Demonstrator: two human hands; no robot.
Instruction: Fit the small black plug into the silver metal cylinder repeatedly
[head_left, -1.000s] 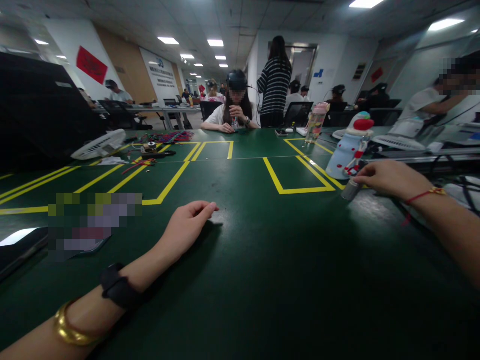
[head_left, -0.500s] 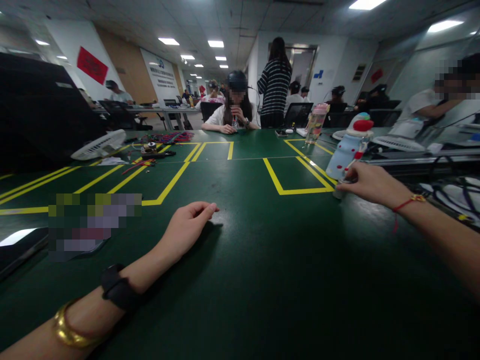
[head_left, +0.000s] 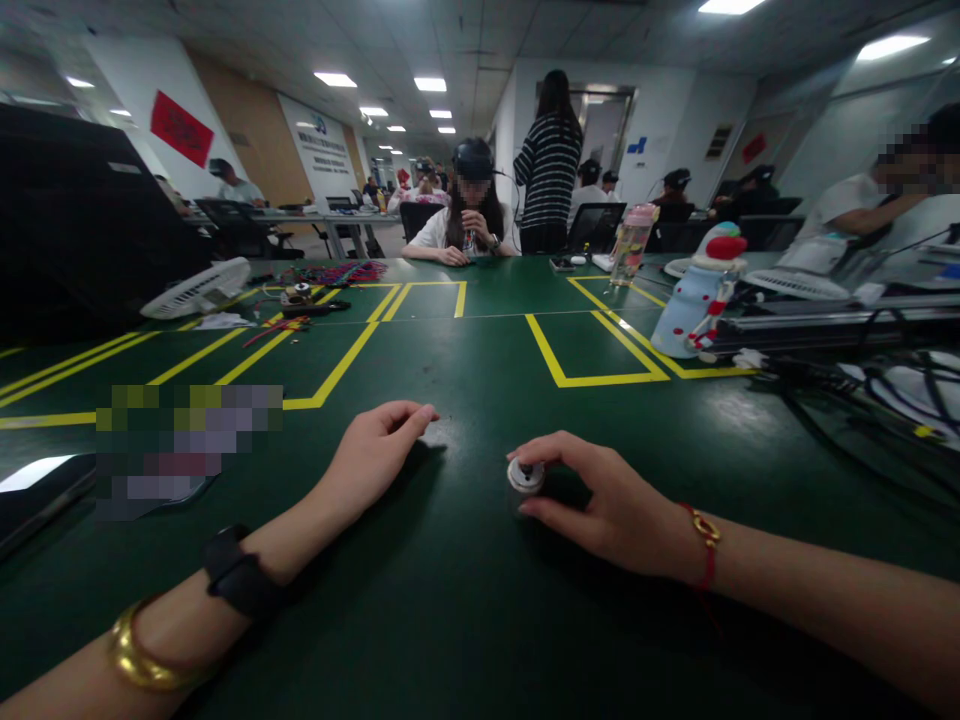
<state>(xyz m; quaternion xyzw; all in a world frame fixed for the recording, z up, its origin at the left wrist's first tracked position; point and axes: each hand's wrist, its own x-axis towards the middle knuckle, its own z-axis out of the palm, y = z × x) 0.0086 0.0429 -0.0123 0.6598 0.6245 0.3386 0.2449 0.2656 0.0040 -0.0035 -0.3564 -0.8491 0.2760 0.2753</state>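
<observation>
1. Silver small motor (head_left: 525,476), centre frame, pinched upright between thumb and fingers of right hand (head_left: 600,500) on green table (head_left: 480,620).
2. Left hand (head_left: 371,455) rests loosely curled, holding nothing, just left.
3. Snowman bottle (head_left: 697,295) upper right.

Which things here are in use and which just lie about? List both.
In use:
right hand, gripping the small silver cylinder
left hand, resting empty on the green table

Lying about:
snowman bottle
clear water bottle
white fan
cables
</observation>
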